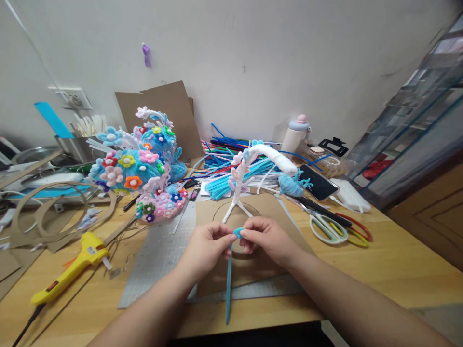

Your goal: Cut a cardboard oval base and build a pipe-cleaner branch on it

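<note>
My left hand [206, 246] and my right hand [265, 238] meet over a brown cardboard sheet [249, 274], both pinching the curled top of a blue pipe cleaner [228, 279]. Its straight tail hangs down toward the table's front edge. Just beyond my fingers stands a white pipe-cleaner branch [246, 178] with small pink and blue flowers, arching to the right.
A blue pipe-cleaner ornament covered in coloured flowers [144, 164] stands at the left. A yellow glue gun [72, 270] lies front left beside cardboard rings [47, 217]. Loose pipe cleaners [231, 164] pile at the back. Scissors [333, 226], a phone [316, 182] and a bottle [294, 135] lie right.
</note>
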